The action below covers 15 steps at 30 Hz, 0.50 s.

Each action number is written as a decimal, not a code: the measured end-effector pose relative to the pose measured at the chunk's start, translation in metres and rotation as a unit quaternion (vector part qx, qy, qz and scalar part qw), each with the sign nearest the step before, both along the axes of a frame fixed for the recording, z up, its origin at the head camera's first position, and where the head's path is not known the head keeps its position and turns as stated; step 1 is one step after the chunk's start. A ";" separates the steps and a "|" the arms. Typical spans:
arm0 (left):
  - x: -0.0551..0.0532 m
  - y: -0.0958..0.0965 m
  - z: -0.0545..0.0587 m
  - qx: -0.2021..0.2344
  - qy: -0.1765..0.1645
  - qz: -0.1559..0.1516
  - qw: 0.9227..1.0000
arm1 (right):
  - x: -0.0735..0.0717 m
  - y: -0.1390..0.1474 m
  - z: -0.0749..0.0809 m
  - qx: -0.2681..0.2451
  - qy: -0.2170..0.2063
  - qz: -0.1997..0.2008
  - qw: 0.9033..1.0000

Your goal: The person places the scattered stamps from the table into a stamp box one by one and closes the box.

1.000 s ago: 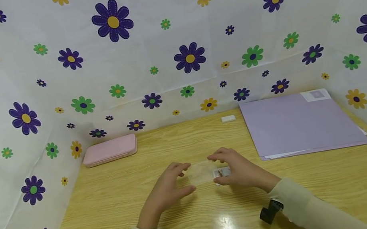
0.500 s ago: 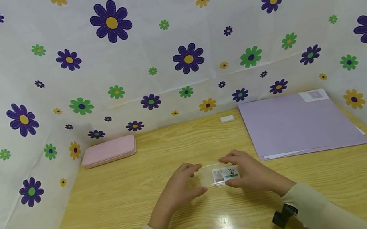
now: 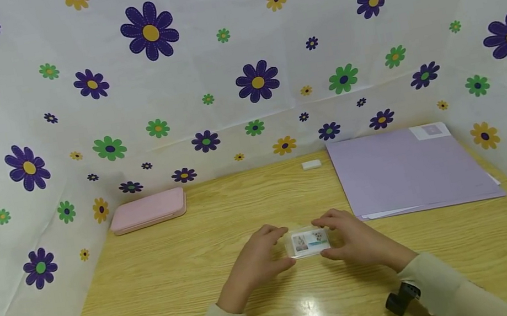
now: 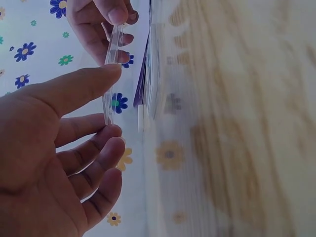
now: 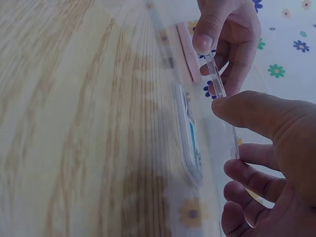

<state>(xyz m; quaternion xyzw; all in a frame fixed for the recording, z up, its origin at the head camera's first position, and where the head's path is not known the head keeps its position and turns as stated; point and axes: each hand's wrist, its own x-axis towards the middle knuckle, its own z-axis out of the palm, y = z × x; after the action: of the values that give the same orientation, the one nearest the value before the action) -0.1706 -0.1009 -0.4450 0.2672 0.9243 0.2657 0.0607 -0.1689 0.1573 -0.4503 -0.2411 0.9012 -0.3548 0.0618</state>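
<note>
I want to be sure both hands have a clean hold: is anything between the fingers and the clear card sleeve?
Nothing visible is. The left hand and right hand each pinch an end of the sleeve directly, held above the table. The card shows inside it.

Table [image 3: 154, 286]: pale wood grain, glossy, glare spot at near edge. Sleeve [image 3: 309, 242]: clear, smooth plastic over a printed card. Case [image 3: 149, 210]: pink, matt, far left corner. Folder [image 3: 406, 169]: lilac, matt paper. Walls [image 3: 217, 63]: creased, flower-printed sheet.
</note>
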 end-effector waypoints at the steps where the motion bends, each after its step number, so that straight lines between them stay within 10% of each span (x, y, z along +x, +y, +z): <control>1: 0.000 0.002 0.000 -0.006 0.002 0.001 1.000 | -0.001 0.001 -0.001 0.001 -0.001 0.002 1.000; 15: -0.006 0.020 -0.002 -0.056 0.002 0.008 0.998 | -0.009 0.014 -0.006 0.007 -0.009 0.018 1.000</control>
<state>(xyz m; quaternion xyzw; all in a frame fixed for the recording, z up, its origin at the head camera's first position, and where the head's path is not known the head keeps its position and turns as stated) -0.1765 -0.0807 -0.4468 0.2562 0.9399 0.2139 0.0719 -0.1780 0.1714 -0.4559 -0.2540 0.8983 -0.3498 0.0782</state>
